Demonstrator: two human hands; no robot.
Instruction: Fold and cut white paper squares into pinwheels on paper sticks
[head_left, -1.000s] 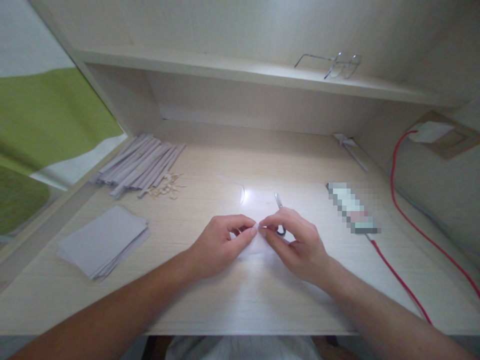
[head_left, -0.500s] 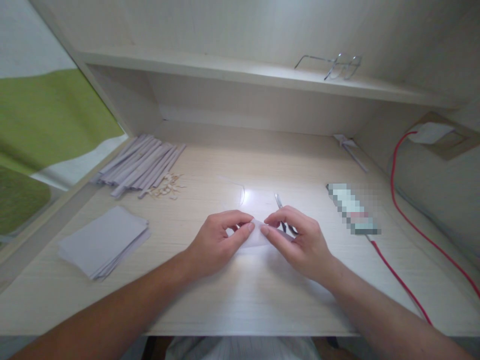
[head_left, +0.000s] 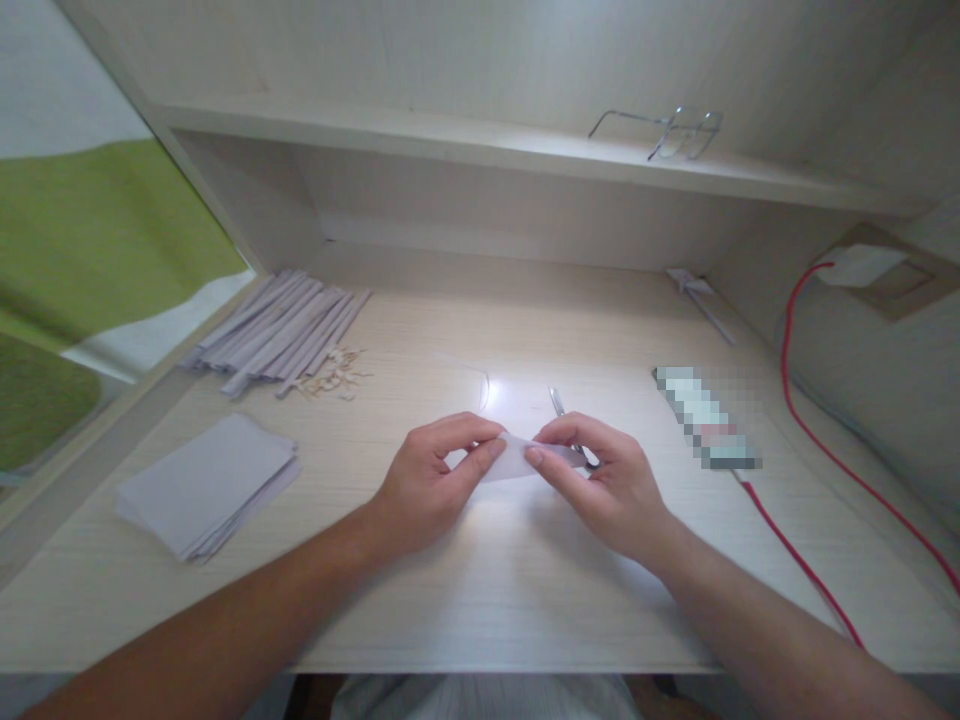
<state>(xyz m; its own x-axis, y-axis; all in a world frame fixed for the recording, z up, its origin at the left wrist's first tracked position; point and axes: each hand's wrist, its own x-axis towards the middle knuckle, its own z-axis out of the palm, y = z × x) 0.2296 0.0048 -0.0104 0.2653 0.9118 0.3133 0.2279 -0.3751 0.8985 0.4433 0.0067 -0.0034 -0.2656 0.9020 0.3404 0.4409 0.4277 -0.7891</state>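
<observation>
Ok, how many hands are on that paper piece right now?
2: left hand pinches the paper at its left end, right hand at its right end. Part of it is hidden under the fingers.

Home study nook: pale wood desk point(head_left: 480, 600) with built-in shelf point(head_left: 450, 135) above, glasses point(head_left: 667, 125) left on it. Green-and-white bedding point(head_left: 82, 270) beside desk on left. Red cable point(head_left: 810, 420) runs to wall plug point(head_left: 862, 262). Paper stack point(head_left: 206, 482), rolled paper strips point(head_left: 281, 328) on desktop: craft corner.

right hand point(head_left: 611, 485) hides most of the scissors point(head_left: 559, 405).
</observation>
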